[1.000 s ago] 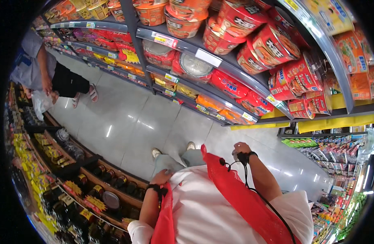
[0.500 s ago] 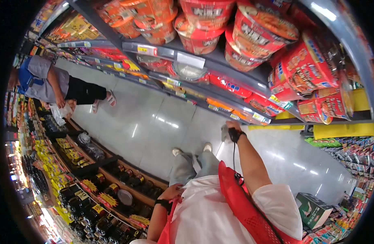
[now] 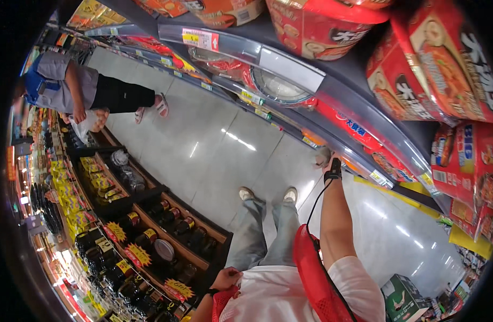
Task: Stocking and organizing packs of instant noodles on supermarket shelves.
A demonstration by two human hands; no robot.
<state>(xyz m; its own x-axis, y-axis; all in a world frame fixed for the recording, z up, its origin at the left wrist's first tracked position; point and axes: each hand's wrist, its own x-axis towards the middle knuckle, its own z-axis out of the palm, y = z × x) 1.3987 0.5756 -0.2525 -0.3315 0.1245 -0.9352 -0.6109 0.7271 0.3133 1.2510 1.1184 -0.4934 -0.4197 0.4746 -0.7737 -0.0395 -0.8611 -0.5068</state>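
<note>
My right hand (image 3: 329,162), a black band around its wrist with a cable running from it, reaches forward to the edge of the lower shelf. It is closed on a small grey cloth-like bundle (image 3: 322,156), partly hidden by the fingers. Shelf-front price tags and red noodle packs (image 3: 346,126) are close by. My left hand (image 3: 226,278) is at my waist, beside the hem of my white shirt (image 3: 273,290). Its fingers are curled in, and whatever may be inside them is hidden.
Red noodle tubs (image 3: 321,32) fill the shelf above. Left of me stands a wooden-edged rack (image 3: 219,252) of dark jars. A person in grey (image 3: 75,86) holds a plastic bag farther along the aisle. A green box (image 3: 405,298) stands behind at right.
My right hand has moved right, up to the shelf edge, with the grey bundle. My left hand is lower in view. The noodle shelf appears nearer, and the other person has shifted right in view.
</note>
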